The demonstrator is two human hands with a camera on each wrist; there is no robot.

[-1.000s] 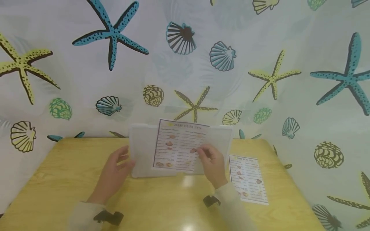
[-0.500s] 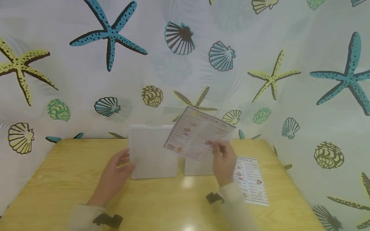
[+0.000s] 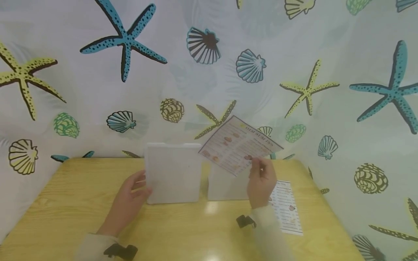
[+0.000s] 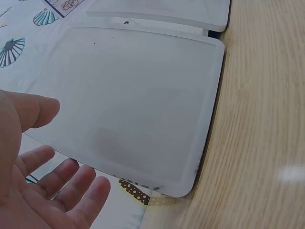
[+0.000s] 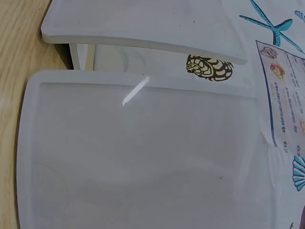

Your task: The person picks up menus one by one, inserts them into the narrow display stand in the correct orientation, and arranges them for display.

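Note:
My right hand (image 3: 262,181) pinches the lower right edge of a paper menu (image 3: 240,145) headed "DIM SUM INN". The sheet is tilted and raised in front of the right-hand white panel (image 3: 225,183), covering part of it. In the right wrist view the menu (image 5: 286,95) shows at the right side. My left hand (image 3: 132,192) is at the left edge of the other white panel (image 3: 173,174), which stands upright. Seen from the left wrist, that hand (image 4: 57,176) has loosely spread fingers beside the panel's edge, with the thumb over its face.
A second paper menu (image 3: 287,208) lies on the wooden table (image 3: 183,232) at the right, partly behind my right hand and sleeve. A narrow gap separates the two panels. Behind the table hangs a white curtain (image 3: 202,83) printed with starfish and shells.
My right hand has lifted the menu from in front of the two panels up and to the right, tilting it clockwise. The gap between the panels now shows. My left hand has barely moved.

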